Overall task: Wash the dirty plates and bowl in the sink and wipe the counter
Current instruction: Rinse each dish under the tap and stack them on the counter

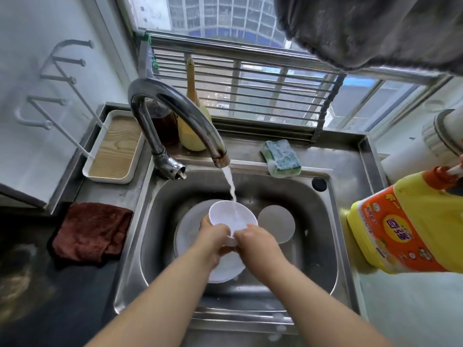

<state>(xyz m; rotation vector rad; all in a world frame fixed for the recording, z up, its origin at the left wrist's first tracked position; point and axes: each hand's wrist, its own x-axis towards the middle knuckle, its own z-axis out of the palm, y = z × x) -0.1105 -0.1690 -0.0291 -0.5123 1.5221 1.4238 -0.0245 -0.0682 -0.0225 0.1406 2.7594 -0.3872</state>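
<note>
- Both hands on the bowl (231, 216) over the middle of the sink (323, 221): left hand (213, 237) curled round its near-left rim, right hand (253, 240) pinching the near-right rim, thumb seeming inside.
- Bowl tilted toward twelve o'clock, under the stream from the tap (175, 113) — water landing inside at its one-o'clock edge.
- Judged step: rinsing the bowl; inside looks white and clean, no suds visible, though too small to be sure.
- Beneath the bowl, a large white plate (225, 269) flat on the sink floor, showing from nine to six o'clock; a smaller round plate (276, 224) just beside the bowl at three o'clock. Both probably not yet rinsed — hard to tell whether already scrubbed.
- Soapy green sponge (281, 159) parked on the sink ledge at one o'clock, so scrubbing likely over for this piece.
- Yellow detergent bottle (406, 226) on the desk at three o'clock.
- Dark red cloth (91, 231) folded on the desk at nine o'clock, untouched; wiping not yet begun.
- Estimate: under halfway — bowl nearly done, plates and desk left.
</note>
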